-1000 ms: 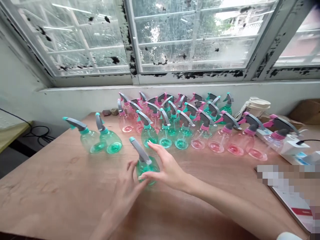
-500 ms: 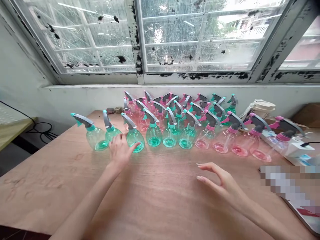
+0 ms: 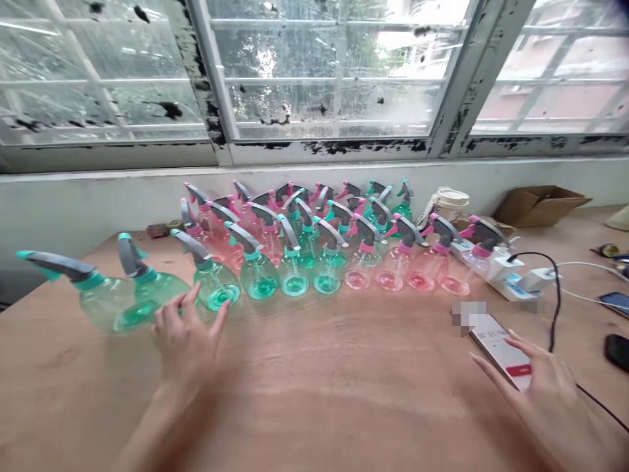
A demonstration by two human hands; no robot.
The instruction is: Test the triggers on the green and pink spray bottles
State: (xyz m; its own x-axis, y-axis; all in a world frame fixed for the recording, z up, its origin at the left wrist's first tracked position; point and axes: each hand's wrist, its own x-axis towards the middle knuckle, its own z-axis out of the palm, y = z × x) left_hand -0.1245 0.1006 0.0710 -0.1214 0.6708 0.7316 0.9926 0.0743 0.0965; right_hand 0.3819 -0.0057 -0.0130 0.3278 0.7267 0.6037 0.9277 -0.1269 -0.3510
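Observation:
My left hand (image 3: 189, 337) is open, its fingers spread just in front of a green spray bottle (image 3: 213, 285) with a grey trigger head. Whether the fingertips touch this bottle I cannot tell. Left of it stand a second green spray bottle (image 3: 162, 287) and a third green spray bottle (image 3: 101, 301), the second partly behind my fingers. On the right, my right hand (image 3: 545, 387) is open, thumb and fingers apart around the near end of a phone (image 3: 501, 347) lying on the table. Digits and a red button show on its screen; contact is unclear.
Several green and pink spray bottles (image 3: 358, 269) stand in rows toward the wall. A white lidded cup (image 3: 449, 202), a cardboard box (image 3: 538, 206) and a power strip (image 3: 511, 285) with cables are at the right. A dark object (image 3: 616, 351) lies at the right edge.
Both hands were at a green spray bottle, which now stands in the front row. My left hand has let go of it; my right hand has moved right to the phone. The view has turned right.

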